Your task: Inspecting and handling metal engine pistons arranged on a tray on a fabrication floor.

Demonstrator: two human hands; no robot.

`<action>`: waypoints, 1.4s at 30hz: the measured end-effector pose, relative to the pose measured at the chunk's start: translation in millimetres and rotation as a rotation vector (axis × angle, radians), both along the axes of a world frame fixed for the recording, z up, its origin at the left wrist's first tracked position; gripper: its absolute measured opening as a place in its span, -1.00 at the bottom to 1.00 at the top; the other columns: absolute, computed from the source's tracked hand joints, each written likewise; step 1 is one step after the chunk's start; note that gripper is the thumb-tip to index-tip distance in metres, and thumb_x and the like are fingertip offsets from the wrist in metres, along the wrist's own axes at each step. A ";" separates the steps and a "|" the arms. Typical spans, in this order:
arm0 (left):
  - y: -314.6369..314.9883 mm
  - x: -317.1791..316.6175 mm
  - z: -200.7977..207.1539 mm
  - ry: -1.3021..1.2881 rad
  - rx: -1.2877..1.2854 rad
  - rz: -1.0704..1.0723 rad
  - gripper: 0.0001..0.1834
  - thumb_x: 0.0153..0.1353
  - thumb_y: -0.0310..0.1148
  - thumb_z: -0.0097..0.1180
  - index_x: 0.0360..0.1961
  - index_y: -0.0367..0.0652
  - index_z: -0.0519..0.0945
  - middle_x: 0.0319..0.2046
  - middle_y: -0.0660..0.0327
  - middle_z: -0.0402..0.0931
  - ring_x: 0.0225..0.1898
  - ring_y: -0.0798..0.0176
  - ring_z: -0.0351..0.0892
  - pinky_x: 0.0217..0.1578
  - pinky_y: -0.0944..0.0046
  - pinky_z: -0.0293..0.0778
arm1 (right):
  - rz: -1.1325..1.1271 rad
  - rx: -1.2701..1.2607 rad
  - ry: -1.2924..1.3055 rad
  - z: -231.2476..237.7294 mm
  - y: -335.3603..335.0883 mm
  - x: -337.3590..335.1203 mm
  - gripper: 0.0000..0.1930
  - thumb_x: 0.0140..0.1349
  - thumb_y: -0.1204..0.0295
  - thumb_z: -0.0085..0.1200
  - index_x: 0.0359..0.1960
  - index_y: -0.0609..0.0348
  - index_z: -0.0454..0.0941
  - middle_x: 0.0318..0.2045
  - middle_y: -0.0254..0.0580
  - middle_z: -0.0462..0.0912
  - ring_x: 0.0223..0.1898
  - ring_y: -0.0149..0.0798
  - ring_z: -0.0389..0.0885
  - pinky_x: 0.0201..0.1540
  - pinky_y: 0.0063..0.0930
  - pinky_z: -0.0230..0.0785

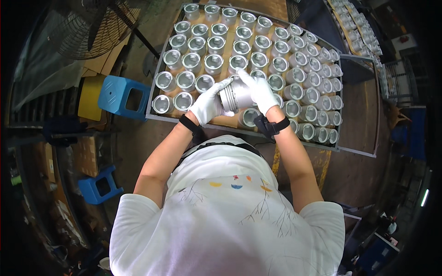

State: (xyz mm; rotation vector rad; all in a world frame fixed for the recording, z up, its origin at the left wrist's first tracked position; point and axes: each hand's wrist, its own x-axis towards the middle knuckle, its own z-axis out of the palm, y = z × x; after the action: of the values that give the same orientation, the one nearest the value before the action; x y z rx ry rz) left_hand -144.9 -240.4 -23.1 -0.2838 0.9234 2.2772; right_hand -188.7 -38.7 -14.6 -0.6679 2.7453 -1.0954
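Both my hands, in white gloves, hold one silver piston above the near part of a wide metal-framed table. It lies tilted on its side, its ring grooves toward my left hand. That hand closes round the grooved end. My right hand grips the other end, fingers over the top. Beneath and around them stand rows of similar pistons on brown cardboard. One piston stands just below the held one. Dark bands circle both my wrists.
A grey metal rim edges the table. To the left are a blue stool, a second blue stool and a large caged fan. An open metal frame adjoins the table's right side. More pistons stand at the far right.
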 end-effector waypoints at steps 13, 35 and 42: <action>-19.2 -0.5 6.1 0.773 -0.553 0.146 -0.55 0.46 -0.04 -0.12 0.04 -0.18 0.56 -0.09 0.09 0.65 -0.24 0.09 0.73 -0.47 0.06 0.71 | -0.409 -0.624 -0.521 56.8 28.7 0.1 -0.38 0.44 -0.10 -0.05 -0.42 0.29 0.67 -0.45 -0.11 0.77 -0.45 -0.37 0.70 -0.41 -0.60 0.42; -42.6 4.4 -96.7 -0.018 0.224 0.028 -0.54 0.51 -0.24 -0.15 0.35 -0.13 0.38 0.05 0.13 0.59 0.04 0.20 0.63 0.10 0.14 0.60 | 0.200 0.041 0.372 59.8 -0.3 18.2 -0.67 0.23 0.50 0.11 0.04 -0.01 0.66 -0.35 -0.15 0.65 -0.38 -0.08 0.63 -0.35 -0.22 0.45; -26.2 -1.7 -38.3 -0.325 0.348 -0.242 -0.37 0.39 -0.02 0.00 0.27 -0.31 0.38 0.13 -0.18 0.51 0.14 -0.25 0.55 0.05 -0.25 0.63 | 0.319 0.317 0.400 83.7 -24.1 22.7 -0.61 0.17 0.25 0.21 0.07 -0.11 0.64 -0.31 -0.26 0.68 -0.34 -0.16 0.66 -0.35 -0.23 0.48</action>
State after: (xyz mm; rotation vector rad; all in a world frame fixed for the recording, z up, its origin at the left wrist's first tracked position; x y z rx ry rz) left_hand -146.6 -266.6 -61.4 -0.3535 0.3657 2.0424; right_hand -166.0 -62.7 69.0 -1.3318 2.8799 -0.4863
